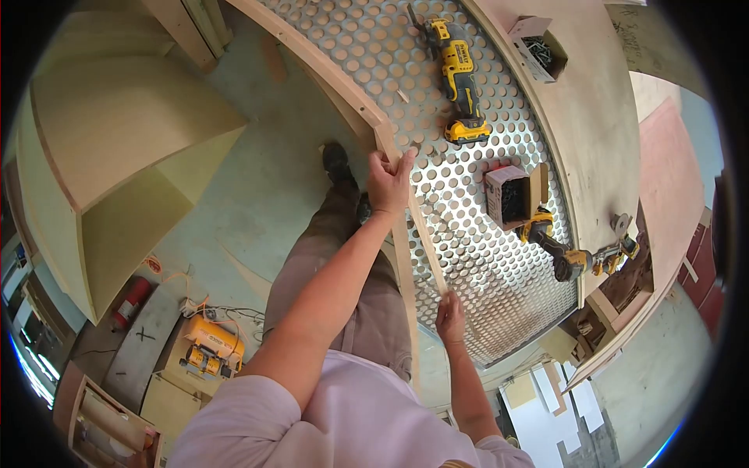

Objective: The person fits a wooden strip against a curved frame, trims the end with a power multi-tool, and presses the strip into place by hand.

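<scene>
A thin wooden strip (427, 234) lies along the wooden edge (355, 97) of a perforated metal table top (468, 257). My left hand (388, 183) grips the strip's far end where it meets that edge. Pinching the near end of the strip is my right hand (450, 313). On the perforated top lie a yellow and black oscillating tool (458, 78), a yellow cordless drill (555, 248) and an open box of screws (507, 195). My legs and a dark shoe (337, 160) stand beside the table.
A plywood sheet (597, 125) covers the table's right side, with another box of screws (538, 47) on it. A large curved wooden cabinet piece (117, 156) stands on the left. On the floor sit a yellow machine (207, 347), cables and a red extinguisher (133, 300).
</scene>
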`<state>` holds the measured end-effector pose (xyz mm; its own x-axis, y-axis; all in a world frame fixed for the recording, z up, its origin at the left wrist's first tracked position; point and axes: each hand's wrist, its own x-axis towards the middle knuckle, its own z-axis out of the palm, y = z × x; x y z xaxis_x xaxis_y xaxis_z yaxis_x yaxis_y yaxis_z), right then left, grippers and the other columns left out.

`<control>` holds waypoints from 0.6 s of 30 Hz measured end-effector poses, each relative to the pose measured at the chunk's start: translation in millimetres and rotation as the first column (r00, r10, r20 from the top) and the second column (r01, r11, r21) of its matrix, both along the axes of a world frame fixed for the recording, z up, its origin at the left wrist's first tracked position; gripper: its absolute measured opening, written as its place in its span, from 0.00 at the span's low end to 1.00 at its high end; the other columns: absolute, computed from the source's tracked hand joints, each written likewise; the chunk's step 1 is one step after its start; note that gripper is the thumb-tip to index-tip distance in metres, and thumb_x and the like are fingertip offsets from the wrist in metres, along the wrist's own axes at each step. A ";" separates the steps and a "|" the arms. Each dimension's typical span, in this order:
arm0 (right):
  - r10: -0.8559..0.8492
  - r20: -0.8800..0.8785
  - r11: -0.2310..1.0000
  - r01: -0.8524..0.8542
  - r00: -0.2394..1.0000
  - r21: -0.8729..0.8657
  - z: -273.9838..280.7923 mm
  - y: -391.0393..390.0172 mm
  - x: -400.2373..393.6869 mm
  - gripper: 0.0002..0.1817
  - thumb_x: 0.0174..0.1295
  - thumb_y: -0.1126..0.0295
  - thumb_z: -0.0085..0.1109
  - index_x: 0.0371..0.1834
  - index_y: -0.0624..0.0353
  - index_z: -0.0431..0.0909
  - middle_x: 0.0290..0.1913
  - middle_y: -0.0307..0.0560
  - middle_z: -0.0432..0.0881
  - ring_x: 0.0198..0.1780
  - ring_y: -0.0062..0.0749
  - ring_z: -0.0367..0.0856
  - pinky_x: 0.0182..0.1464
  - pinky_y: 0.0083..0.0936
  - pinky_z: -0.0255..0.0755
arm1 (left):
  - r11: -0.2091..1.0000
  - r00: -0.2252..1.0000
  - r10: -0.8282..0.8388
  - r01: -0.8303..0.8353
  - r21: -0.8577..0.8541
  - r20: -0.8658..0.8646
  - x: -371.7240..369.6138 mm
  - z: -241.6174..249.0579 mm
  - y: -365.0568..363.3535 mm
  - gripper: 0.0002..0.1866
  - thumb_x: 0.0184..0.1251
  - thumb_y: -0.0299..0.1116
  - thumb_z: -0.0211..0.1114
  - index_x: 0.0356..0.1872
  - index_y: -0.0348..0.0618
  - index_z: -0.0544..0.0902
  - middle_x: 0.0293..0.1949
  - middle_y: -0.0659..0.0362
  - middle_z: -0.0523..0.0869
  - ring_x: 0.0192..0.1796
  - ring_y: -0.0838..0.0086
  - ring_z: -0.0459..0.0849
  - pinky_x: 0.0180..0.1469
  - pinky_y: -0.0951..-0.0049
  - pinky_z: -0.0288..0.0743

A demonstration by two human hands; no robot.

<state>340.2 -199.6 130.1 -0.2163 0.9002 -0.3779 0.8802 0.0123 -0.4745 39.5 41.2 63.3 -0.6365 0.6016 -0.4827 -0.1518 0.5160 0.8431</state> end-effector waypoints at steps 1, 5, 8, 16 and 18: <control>-0.023 -0.006 0.998 0.022 1.000 -0.051 2.3 -6.1 -5.1 0.21 0.71 0.73 0.57 0.65 0.63 0.69 0.43 0.62 0.80 0.42 0.62 0.81 0.43 0.50 0.77 | 1.000 1.000 0.010 -0.010 0.003 0.029 -0.9 5.0 1.9 0.30 0.64 0.57 0.77 0.42 0.42 0.73 0.22 0.62 0.73 0.25 0.74 0.73 0.31 0.68 0.72; -0.065 -0.033 0.993 0.061 0.997 -0.100 -2.6 -30.6 -27.3 0.22 0.73 0.71 0.57 0.67 0.62 0.67 0.48 0.65 0.82 0.45 0.67 0.82 0.44 0.53 0.78 | 0.999 0.998 -0.001 -0.003 -0.045 -0.069 3.8 0.5 -0.5 0.31 0.64 0.55 0.77 0.50 0.40 0.73 0.21 0.62 0.73 0.24 0.73 0.74 0.30 0.66 0.71; -0.094 -0.061 0.995 0.091 0.994 -0.052 -6.7 -46.6 -42.8 0.22 0.73 0.69 0.58 0.68 0.61 0.67 0.46 0.65 0.82 0.43 0.68 0.83 0.43 0.54 0.78 | 1.000 0.991 0.020 -0.022 -0.014 -0.131 10.2 -1.0 -2.7 0.32 0.63 0.54 0.77 0.54 0.40 0.74 0.20 0.61 0.73 0.23 0.71 0.73 0.30 0.65 0.71; -0.221 -0.035 0.950 0.207 0.975 -0.233 -20.6 -56.6 -69.0 0.22 0.71 0.70 0.61 0.65 0.60 0.69 0.47 0.66 0.83 0.43 0.68 0.84 0.42 0.55 0.78 | 0.996 0.960 -0.042 0.021 -0.082 -0.276 11.2 0.2 -7.2 0.31 0.62 0.54 0.78 0.54 0.42 0.77 0.19 0.60 0.73 0.22 0.67 0.74 0.29 0.64 0.70; -0.215 -0.067 0.966 0.202 0.974 -0.159 -25.5 -56.5 -72.1 0.20 0.71 0.70 0.61 0.64 0.60 0.70 0.46 0.66 0.82 0.43 0.67 0.83 0.43 0.54 0.78 | 0.989 0.965 -0.088 0.056 -0.137 -0.246 9.3 6.6 -7.9 0.30 0.64 0.53 0.77 0.55 0.42 0.77 0.24 0.57 0.77 0.26 0.64 0.78 0.31 0.62 0.73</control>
